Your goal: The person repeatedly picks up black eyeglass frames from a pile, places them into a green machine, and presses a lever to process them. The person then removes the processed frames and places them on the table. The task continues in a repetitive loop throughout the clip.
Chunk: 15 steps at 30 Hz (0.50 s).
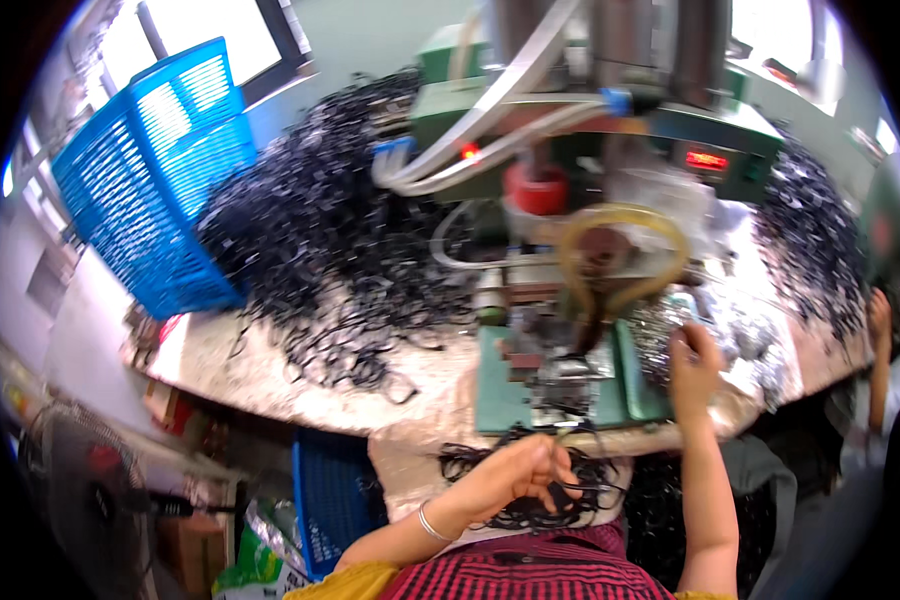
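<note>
My left hand is closed on a black elastic loop just in front of the green press machine, above a small bundle of black loops on my lap. My right hand reaches up to the right side of the machine's base and touches shiny silver pieces piled there; whether it grips one I cannot tell. A big heap of black loops covers the table to the left of the machine.
A tilted blue plastic basket stands at the far left of the table. Another blue crate sits under the table edge, beside a fan. More black loops lie at the right. Another person's arm shows at the right rim.
</note>
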Tool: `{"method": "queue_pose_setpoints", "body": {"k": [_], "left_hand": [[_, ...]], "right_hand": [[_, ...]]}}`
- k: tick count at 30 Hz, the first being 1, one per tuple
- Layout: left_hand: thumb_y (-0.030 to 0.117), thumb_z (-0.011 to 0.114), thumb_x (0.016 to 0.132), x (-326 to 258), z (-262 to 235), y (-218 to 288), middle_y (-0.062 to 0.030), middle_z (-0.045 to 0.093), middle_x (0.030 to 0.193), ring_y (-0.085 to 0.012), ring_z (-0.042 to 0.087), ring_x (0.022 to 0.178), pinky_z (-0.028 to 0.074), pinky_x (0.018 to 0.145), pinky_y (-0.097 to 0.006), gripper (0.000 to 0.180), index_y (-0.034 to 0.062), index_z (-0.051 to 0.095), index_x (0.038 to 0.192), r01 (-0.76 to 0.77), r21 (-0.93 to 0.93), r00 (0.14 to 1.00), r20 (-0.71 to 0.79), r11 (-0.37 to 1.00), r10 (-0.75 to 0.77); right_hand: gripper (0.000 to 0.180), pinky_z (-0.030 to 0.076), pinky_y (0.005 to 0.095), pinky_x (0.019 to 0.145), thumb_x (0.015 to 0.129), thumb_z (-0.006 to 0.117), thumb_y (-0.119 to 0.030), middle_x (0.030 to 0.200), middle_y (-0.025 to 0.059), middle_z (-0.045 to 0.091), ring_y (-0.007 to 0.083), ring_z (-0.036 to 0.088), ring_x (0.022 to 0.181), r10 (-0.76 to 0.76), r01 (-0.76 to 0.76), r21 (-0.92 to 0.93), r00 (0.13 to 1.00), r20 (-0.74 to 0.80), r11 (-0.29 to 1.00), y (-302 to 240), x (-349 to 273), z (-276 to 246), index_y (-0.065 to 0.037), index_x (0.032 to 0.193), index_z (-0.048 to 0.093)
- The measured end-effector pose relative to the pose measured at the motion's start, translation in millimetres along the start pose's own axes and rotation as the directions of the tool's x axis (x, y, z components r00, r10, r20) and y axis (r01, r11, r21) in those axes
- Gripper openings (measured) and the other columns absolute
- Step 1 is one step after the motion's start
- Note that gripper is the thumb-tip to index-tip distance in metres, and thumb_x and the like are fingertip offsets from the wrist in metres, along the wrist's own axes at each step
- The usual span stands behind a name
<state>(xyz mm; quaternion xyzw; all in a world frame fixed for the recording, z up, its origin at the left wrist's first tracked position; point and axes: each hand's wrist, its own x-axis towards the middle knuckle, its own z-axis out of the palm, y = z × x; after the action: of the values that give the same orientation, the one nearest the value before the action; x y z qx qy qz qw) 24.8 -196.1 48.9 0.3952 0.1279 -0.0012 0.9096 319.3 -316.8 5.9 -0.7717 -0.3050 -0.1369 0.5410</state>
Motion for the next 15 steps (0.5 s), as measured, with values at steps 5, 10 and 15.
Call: {"method": "queue_pose_setpoints", "body": {"k": [5, 10, 15], "left_hand": [[0.010, 0.066, 0.094, -65.4, -36.9, 34.9, -0.0092, 0.071, 0.092, -0.0142, 0.068, 0.084, 0.054, 0.075, -0.027, 0.010, 0.0027, 0.063, 0.100, -0.220, 0.527, 0.555, -0.624, 0.821, 0.550], [0.010, 0.070, 0.088, -100.9, -127.8, 144.1, -0.0053, 0.068, 0.086, -0.0140, 0.062, 0.077, 0.047, 0.069, -0.027, 0.008, 0.0031, 0.068, 0.089, 0.279, 0.941, 0.208, -0.255, 0.192, 0.944], [0.011, 0.078, 0.072, -56.3, -189.8, 171.6, -0.0093, 0.063, 0.087, -0.0297, 0.057, 0.091, 0.047, 0.080, -0.040, 0.009, 0.0080, 0.073, 0.080, 0.587, 0.733, 0.486, 0.021, -0.344, 0.874]], "right_hand": [[0.010, 0.049, 0.0235, 0.078, 0.091, 0.064, -0.002, 0.092, 0.0020, 0.066, 0.0097, 0.060, 0.083, 0.409, -0.304, 0.618, 0.912, -0.031, 0.725, 23.5, -15.1, -34.3, -0.002, 0.101, 0.067], [0.015, 0.047, 0.0219, 0.079, 0.092, 0.064, -0.004, 0.095, 0.0027, 0.068, 0.0096, 0.061, 0.086, 0.367, -0.324, 0.629, 0.928, 0.066, 0.706, -10.9, -6.6, 24.9, 0.001, 0.105, 0.068], [0.010, 0.045, 0.0211, 0.075, 0.090, 0.067, -0.003, 0.090, -0.0009, 0.067, 0.0067, 0.058, 0.082, 0.271, -0.282, 0.515, 0.957, 0.099, 0.809, -35.3, 1.3, 24.4, 0.000, 0.100, 0.069]]}}
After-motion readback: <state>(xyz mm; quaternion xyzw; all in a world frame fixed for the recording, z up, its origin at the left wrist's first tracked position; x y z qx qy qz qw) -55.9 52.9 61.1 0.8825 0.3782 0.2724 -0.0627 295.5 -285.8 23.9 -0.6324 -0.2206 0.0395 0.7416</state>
